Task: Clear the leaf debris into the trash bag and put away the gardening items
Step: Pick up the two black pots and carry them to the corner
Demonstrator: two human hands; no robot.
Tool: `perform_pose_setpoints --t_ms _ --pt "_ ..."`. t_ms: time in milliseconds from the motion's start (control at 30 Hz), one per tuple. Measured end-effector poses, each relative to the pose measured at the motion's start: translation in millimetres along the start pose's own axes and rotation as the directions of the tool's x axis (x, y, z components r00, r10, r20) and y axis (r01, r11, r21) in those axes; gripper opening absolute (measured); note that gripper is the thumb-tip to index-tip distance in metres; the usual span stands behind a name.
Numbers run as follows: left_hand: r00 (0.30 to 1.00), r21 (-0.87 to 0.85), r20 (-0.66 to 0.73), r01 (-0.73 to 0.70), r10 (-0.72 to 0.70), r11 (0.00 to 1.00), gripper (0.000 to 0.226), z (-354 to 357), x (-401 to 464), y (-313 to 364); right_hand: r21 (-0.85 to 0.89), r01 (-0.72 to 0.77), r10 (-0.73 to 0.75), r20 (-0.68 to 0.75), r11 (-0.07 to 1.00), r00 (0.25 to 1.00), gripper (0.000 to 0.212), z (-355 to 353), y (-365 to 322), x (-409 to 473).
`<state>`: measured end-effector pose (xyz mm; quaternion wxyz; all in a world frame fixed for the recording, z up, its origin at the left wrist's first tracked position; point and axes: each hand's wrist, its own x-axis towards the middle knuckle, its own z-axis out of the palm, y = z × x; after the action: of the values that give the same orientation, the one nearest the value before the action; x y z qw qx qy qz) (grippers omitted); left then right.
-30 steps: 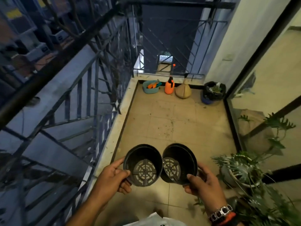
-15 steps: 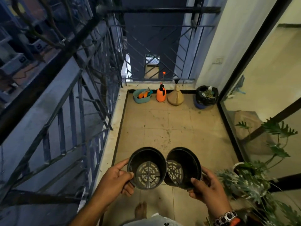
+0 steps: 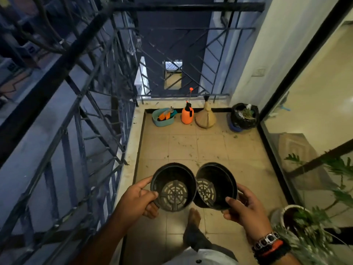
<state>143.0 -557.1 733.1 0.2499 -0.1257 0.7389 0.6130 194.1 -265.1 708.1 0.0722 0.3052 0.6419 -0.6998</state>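
I hold two empty black plastic plant pots side by side over the balcony floor, their rims touching. My left hand (image 3: 138, 200) grips the left pot (image 3: 172, 185) by its rim. My right hand (image 3: 245, 208) grips the right pot (image 3: 216, 185), which tilts to the left. Both show slotted drain bottoms. At the far end stands a black trash bag (image 3: 244, 115) with green leaf debris in it, set in a blue container. Small leaf bits (image 3: 191, 154) are scattered on the tiles.
Along the far wall sit a teal basket (image 3: 162, 119) with orange tools, an orange spray bottle (image 3: 187, 114) and a tan cone-shaped object (image 3: 205, 118). A metal railing (image 3: 86, 104) runs along the left. A potted plant (image 3: 298, 217) stands at lower right by the glass door. My bare foot (image 3: 193, 217) is below the pots.
The view has moved forward along the balcony and tilted down. The two pots stay in my hands, slightly higher in frame. My foot has come into view below them.
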Motion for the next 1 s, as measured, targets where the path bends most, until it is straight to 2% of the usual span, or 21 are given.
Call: perform_pose_setpoints --t_ms 400,633,1000 --pt "0.993 -0.004 -0.115 -0.013 0.012 1.000 0.048 24 122 82 -0.035 -0.008 0.012 0.117 0.999 0.993 0.043 6 -96 142" --pt "0.983 -0.100 -0.173 0.037 -0.054 0.994 0.045 21 176 108 -0.053 -0.029 0.035 0.131 0.998 0.991 0.042 24 -131 203" --pt "0.988 -0.093 -0.124 0.081 -0.092 0.992 0.045 -26 296 153 -0.006 -0.042 0.042 0.084 0.999 0.996 0.041 84 -172 294"
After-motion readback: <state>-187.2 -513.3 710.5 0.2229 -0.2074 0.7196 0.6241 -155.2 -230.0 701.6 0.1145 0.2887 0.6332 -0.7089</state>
